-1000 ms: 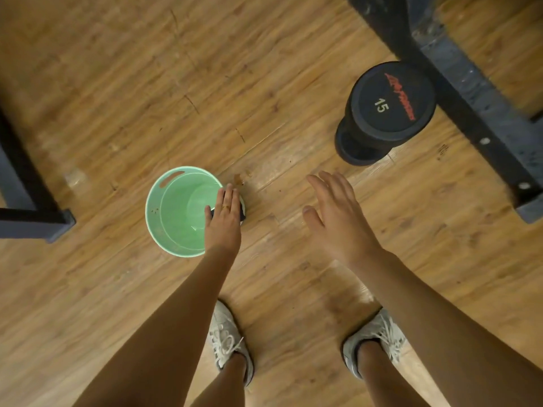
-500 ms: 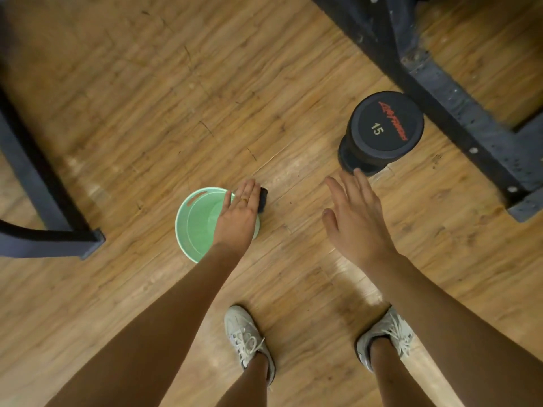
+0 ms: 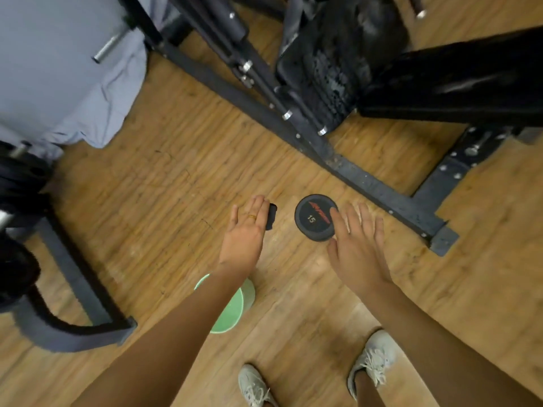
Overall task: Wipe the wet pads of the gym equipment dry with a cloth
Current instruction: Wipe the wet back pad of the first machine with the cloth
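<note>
Fingers [image 3: 257, 208] of our left hand [image 3: 245, 233] lie nearly straight over the small dark cloth [image 3: 271, 220] we hold at the thumb side, thumb hidden, while our right hand [image 3: 357, 251] hovers spread and empty, partly over the dumbbell [image 3: 313, 218] marked 15. Ahead, well apart from the cloth, the black pads [image 3: 332, 60] of the gym equipment show a pale speckled sheen beyond the dark steel frame [image 3: 370, 183]; under our left forearm stands the green bucket [image 3: 246, 295].

The left hand [image 3: 245, 230] covers most of the dark thing [image 3: 271, 216] it holds; its thumb is hidden. The left forearm [image 3: 176, 333] crosses the green bucket [image 3: 235, 312]. The black pad [image 3: 470, 80] is blurred, cut by the right edge.
</note>
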Demonstrator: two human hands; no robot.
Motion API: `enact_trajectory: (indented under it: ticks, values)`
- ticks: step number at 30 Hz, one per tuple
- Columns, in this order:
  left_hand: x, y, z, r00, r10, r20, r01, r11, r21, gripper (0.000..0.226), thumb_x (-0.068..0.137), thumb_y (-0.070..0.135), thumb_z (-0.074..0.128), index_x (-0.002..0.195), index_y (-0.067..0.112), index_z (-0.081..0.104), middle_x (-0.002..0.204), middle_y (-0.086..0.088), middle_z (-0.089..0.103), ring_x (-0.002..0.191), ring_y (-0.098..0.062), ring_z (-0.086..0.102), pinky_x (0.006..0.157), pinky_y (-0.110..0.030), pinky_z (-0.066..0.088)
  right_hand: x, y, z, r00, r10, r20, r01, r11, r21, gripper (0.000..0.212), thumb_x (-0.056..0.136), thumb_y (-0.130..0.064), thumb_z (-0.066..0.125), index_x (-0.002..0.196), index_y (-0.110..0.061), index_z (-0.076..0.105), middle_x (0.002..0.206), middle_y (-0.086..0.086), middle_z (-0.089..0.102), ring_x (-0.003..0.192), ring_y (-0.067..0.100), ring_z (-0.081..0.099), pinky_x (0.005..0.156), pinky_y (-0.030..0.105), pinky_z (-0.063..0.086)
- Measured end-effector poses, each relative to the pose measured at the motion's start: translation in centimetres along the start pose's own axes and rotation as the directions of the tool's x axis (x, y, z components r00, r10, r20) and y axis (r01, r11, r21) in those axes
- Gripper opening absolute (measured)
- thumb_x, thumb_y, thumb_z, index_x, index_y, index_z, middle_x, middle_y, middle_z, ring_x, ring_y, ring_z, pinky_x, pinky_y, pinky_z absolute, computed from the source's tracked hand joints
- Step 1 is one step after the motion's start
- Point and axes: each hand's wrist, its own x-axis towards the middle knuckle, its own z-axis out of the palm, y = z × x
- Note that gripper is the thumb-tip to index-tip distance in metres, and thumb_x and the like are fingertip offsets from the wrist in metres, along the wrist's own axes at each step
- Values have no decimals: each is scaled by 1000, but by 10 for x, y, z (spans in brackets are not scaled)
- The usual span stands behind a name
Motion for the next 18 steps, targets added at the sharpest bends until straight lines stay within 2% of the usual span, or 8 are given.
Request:
enact_trajectory:
  ticks: [4, 7, 10, 13, 16, 18]
  values:
    - [41, 55, -71, 997, 81, 5, -81, 996, 43, 76, 95, -9, 41, 161, 11, 9, 169, -7, 11, 156, -21, 7, 123, -46, 0, 7, 30, -79, 999, 37, -25, -35, 998, 53, 58, 93, -26, 59, 148, -16, 44, 157, 12, 39, 152, 36, 20, 119, 62, 21]
    - [77, 88, -109, 990, 137, -31, -135, 989, 66, 79, 90, -12, 45, 161, 9, 16, 168, -9, 17, 155, -22, 14, 122, -47, 2, 21, 56, -125, 996, 72, -51, -69, 997, 42, 57, 92, -28, 59, 146, -15, 49, 156, 13, 41, 152, 37, 22, 119, 61, 23]
    - [116, 102, -134, 979, 195, -52, -190, 977, 96, 77, 90, -9, 38, 160, 8, 14, 167, -10, 16, 155, -23, 14, 122, -47, 1, 44, 75, -156, 990, 120, -75, -118, 992, 36, 58, 92, -29, 58, 147, -14, 48, 158, 12, 38, 151, 37, 23, 119, 62, 24]
    - [160, 102, -149, 972, 226, -65, -218, 970, 110, 81, 85, -12, 47, 159, 7, 20, 166, -10, 22, 153, -24, 22, 121, -50, 9, 74, 86, -172, 981, 160, -110, -156, 987, 46, 55, 93, -25, 54, 146, -14, 49, 156, 12, 41, 150, 37, 26, 116, 63, 27]
    - [203, 91, -161, 967, 255, -5, -253, 961, 107, 84, 89, -15, 39, 161, 11, 7, 169, -5, 0, 156, -20, 2, 124, -49, -1, 110, 90, -179, 984, 142, -111, -139, 990, 33, 56, 91, -24, 57, 146, -13, 50, 155, 13, 42, 149, 39, 27, 115, 65, 30]
    - [236, 81, -170, 967, 255, 3, -254, 962, 103, 83, 89, -17, 38, 161, 11, 9, 170, -5, 1, 156, -20, -1, 124, -49, -2, 140, 91, -182, 984, 142, -105, -140, 990, 27, 58, 89, -24, 62, 145, -13, 50, 155, 14, 41, 149, 40, 26, 114, 66, 30]
